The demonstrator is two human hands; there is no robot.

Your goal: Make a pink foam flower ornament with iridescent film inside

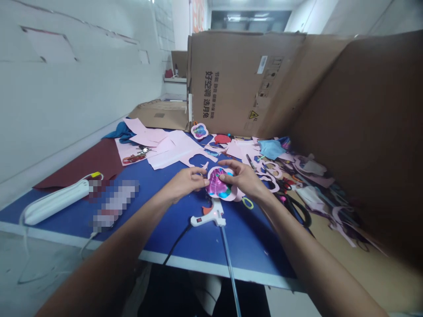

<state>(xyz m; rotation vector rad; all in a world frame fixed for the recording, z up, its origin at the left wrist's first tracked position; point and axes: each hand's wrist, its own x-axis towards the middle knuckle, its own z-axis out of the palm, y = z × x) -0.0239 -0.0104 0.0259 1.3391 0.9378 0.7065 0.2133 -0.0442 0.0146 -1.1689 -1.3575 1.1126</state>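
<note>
My right hand (244,178) grips a flower-shaped paper cutout (218,185) faced with shiny pink and blue material, its thumb lying across the front. On the cutout's left edge, my left hand (189,184) has its thumb and fingers closed together. A white glue gun (213,215) with an orange trigger lies on the blue table (158,229) just below the cutout, its nozzle end hidden behind it. A long clear glue stick (230,268) runs from its back past the table edge. A small yellow-green ring (247,203) lies near my right wrist.
Pink paper sheets (172,149) and a similar flower cutout (199,131) lie toward the back. Paper scraps, scissors (297,207) and blue cloth (271,149) crowd the right. A white power strip (57,202) lies left. Large cardboard (231,83) walls off the back and right.
</note>
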